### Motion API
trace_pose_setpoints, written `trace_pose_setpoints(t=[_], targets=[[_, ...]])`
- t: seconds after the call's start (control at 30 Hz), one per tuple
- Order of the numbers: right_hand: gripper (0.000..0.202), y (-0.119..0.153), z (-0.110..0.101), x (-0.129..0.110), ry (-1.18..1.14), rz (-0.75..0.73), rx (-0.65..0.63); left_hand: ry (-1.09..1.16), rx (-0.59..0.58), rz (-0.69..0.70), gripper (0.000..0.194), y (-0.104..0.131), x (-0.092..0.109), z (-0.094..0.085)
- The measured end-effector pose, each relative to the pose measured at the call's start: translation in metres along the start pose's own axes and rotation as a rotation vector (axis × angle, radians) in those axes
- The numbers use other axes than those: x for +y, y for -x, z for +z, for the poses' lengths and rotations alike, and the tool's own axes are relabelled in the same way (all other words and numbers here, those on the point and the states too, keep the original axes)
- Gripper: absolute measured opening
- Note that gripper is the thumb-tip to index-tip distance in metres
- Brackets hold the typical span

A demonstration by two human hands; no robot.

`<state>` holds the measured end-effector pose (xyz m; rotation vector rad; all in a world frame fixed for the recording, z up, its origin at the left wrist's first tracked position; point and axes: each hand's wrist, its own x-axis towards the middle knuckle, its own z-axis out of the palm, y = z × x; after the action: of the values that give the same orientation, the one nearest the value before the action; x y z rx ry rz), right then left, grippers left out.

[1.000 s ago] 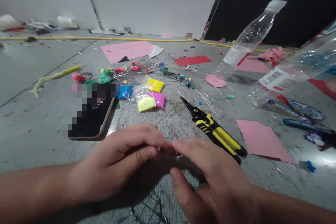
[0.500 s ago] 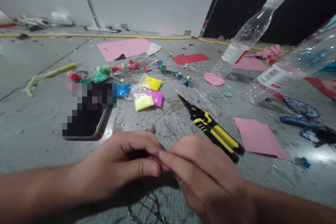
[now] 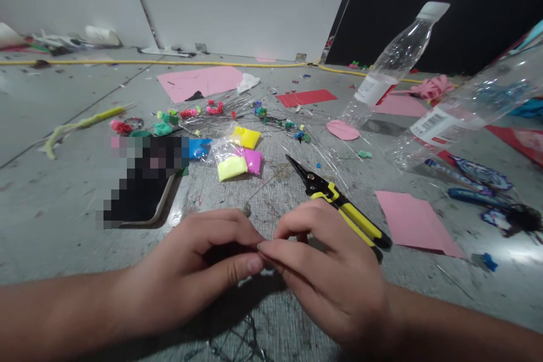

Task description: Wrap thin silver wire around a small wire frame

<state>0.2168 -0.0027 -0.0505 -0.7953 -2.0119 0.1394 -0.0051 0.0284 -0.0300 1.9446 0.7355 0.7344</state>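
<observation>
My left hand [image 3: 203, 266] and my right hand [image 3: 326, 271] meet fingertip to fingertip low in the middle of the view. Both are closed in a pinch, and whatever lies between the fingers is hidden or too small to name. Just past my right hand rest pliers [image 3: 335, 198] with black and yellow handles, their jaws pointing away to the left. A thin wire with a small greenish lump [image 3: 246, 208] at its near end lies just beyond my left fingers. Under my wrists, a dark twisted wire shape [image 3: 237, 342] shows at the bottom edge.
Soft packets of yellow clay [image 3: 232, 168] and a phone [image 3: 139, 198] lie ahead on the left. Thin wires with coloured clay bits [image 3: 258, 110] spread behind. Two clear bottles [image 3: 394, 56] stand at right, near pink paper [image 3: 418, 223]. A yellow cable [image 3: 169, 62] crosses the back.
My right index finger has lifted into a higher arch, opening a gap above the thumb. My left hand stays nearly in place. The whole view has shifted slightly.
</observation>
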Motion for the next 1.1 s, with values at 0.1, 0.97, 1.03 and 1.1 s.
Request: trace_pose_setpoints(t=[0.1,0.97,1.03,1.1], targets=[[0.017,0.001,0.001,0.002,-0.028,-0.032,-0.024,0.007,0.002,-0.060,0.016,-0.003,0.001,-0.003],[0.023,-0.005,0.006,0.008,-0.165,0.312,0.022,0.183,0.168,-0.423,0.024,-0.010,-0.002,-0.005],[0.027,-0.005,0.007,0.010,-0.168,0.275,-0.051,0.259,0.233,-0.466,0.028,-0.012,-0.001,-0.005],[0.024,-0.004,0.007,0.011,-0.172,0.203,-0.108,0.261,0.237,-0.468,0.031,-0.013,0.001,-0.005]])
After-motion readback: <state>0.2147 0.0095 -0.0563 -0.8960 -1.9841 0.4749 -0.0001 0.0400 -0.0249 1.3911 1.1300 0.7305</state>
